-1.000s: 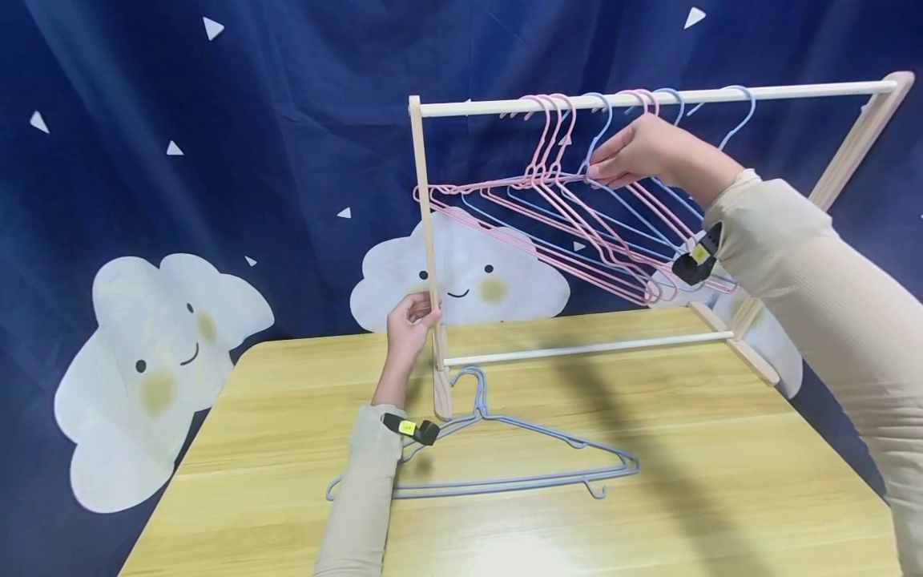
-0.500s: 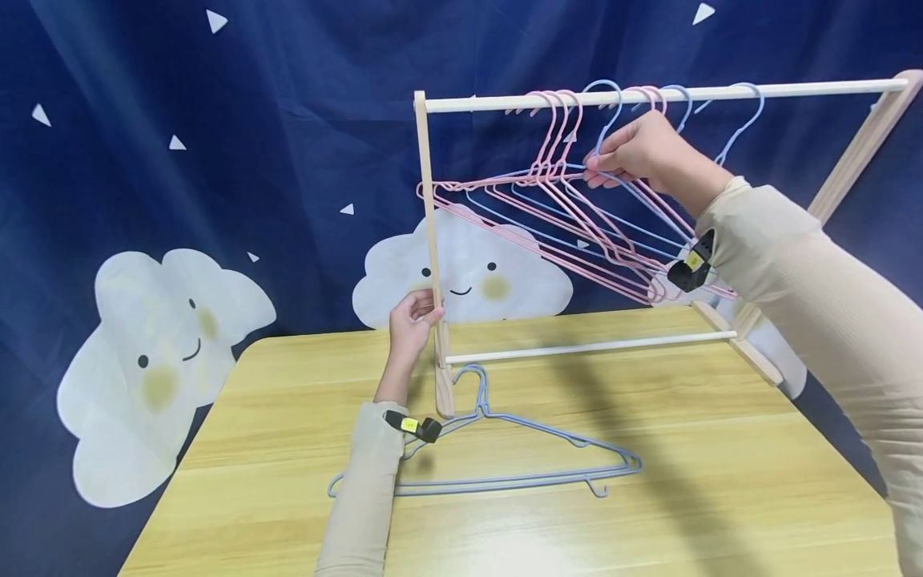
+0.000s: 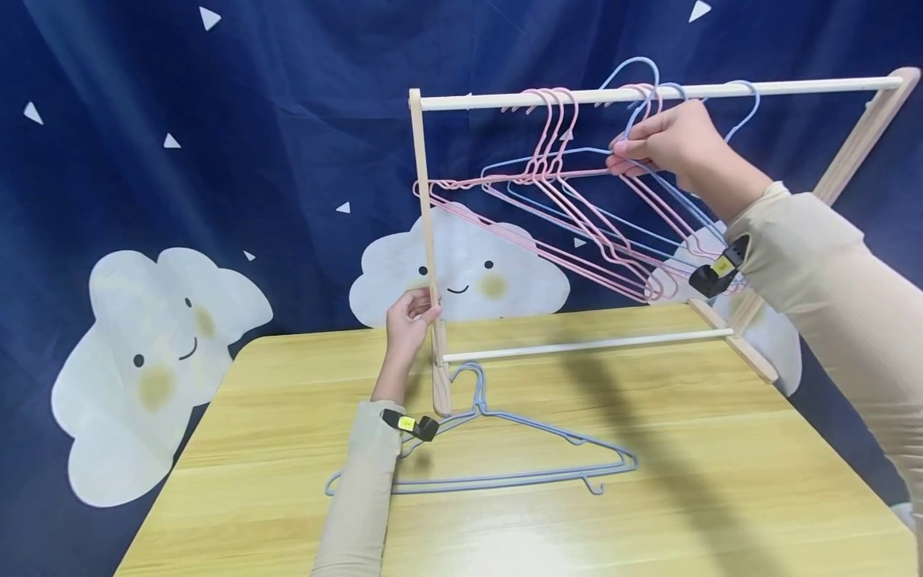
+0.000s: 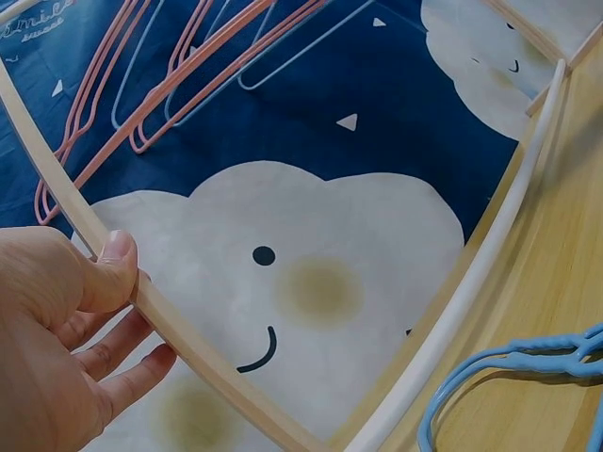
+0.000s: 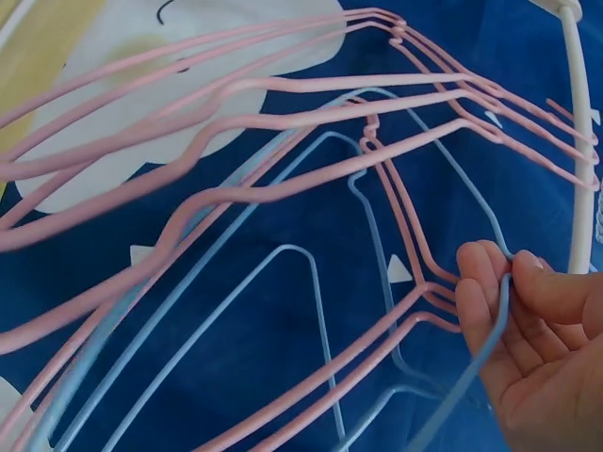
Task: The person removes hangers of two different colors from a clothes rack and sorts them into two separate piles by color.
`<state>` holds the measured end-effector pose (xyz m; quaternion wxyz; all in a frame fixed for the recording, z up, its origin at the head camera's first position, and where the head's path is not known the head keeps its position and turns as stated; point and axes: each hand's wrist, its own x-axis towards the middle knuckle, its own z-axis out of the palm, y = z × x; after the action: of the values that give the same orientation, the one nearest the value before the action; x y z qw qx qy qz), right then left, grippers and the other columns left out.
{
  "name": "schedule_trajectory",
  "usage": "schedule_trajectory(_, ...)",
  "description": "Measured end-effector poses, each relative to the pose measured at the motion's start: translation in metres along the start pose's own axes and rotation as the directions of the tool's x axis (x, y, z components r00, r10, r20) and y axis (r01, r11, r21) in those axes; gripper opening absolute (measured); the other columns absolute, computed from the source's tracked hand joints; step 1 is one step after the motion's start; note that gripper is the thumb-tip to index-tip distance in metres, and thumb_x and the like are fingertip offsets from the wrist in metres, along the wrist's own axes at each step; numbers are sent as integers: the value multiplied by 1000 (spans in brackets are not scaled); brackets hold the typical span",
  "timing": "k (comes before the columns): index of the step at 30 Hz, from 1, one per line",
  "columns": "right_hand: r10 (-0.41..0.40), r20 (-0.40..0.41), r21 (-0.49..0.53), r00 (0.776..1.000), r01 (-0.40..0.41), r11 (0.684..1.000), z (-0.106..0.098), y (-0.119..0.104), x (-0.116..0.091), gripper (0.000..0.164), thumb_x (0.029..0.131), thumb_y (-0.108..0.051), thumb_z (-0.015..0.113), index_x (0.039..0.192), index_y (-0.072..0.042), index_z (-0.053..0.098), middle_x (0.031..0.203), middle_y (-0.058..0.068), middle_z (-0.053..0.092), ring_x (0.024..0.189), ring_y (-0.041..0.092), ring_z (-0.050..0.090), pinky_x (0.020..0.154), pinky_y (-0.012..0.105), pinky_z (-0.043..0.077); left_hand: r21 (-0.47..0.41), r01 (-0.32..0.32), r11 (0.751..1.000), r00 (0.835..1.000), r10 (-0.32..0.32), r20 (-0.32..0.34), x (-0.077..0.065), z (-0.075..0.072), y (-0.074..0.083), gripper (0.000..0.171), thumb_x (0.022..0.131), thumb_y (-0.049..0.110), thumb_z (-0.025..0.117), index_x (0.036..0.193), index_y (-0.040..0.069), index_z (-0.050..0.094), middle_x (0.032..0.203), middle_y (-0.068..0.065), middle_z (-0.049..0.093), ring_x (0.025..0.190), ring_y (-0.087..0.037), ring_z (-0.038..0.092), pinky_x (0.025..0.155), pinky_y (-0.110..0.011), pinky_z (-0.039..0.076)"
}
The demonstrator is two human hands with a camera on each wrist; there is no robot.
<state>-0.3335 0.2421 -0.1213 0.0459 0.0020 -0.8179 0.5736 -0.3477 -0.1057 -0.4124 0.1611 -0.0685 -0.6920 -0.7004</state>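
Note:
My right hand [image 3: 667,148] pinches a blue hanger [image 3: 644,72] at the neck below its hook. That hook stands above the rack's top rod [image 3: 497,102], apparently lifted off it. In the right wrist view the thumb and fingers [image 5: 482,268] close on the blue wire. My left hand [image 3: 409,320] grips the near wooden upright [image 3: 424,216] of the rack low down, thumb on one side and fingers behind, as the left wrist view also shows. Several pink hangers [image 3: 555,128] hang on the rod left of the right hand. Further pink and blue hangers hang behind and right of it.
Two blue hangers [image 3: 519,481] lie overlapped on the wooden table [image 3: 288,385], partly under the left forearm. The rack's lower rod [image 3: 591,347] runs just behind them. Another blue hanger [image 3: 753,104] hangs farther right. A dark blue curtain [image 3: 303,120] backs the table.
My right hand has raised the blue hanger, its hook rising above the rod, and moved it to the right. The left hand keeps its hold on the upright.

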Motion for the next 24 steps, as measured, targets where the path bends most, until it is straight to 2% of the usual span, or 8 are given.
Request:
schedule_trajectory(8,-27,-17,57,999,28,998,-9,-4,-8,14,90,-12,74,76,-12,79,67,-1,76,66,8,75,63,20,61,2,10,1000,1000,-10,-4,-2,-2,-1,30,88,-10,70,118,-5,67,118,-26,71,102,-20,70,91,-22,59)
schedule_trajectory(14,-59,10,99,998,58,993,-12,16,-16,18,92,-6,72,77,-11,80,67,1,77,65,10,76,64,21,62,-9,7,1000,1000,-7,-5,-3,-2,-1,30,89,-12,69,118,-6,67,118,-27,71,103,-22,70,90,-19,58)
schedule_trajectory(20,-78,26,-24,997,78,997,-10,52,-25,19,94,-8,71,81,-16,81,69,-5,77,69,5,75,67,19,62,-1,16,1000,1000,-16,-7,-4,-3,0,30,89,-10,70,118,-5,67,117,-27,71,100,-20,70,88,-18,58)
schedule_trajectory(24,-97,45,-92,994,100,991,-9,76,-29,19,96,-9,70,84,-18,81,70,-8,77,71,2,74,68,17,61,15,10,1000,1000,-10,-12,-4,-4,2,30,88,-10,71,117,-5,68,116,-27,72,101,-24,70,88,-19,58)
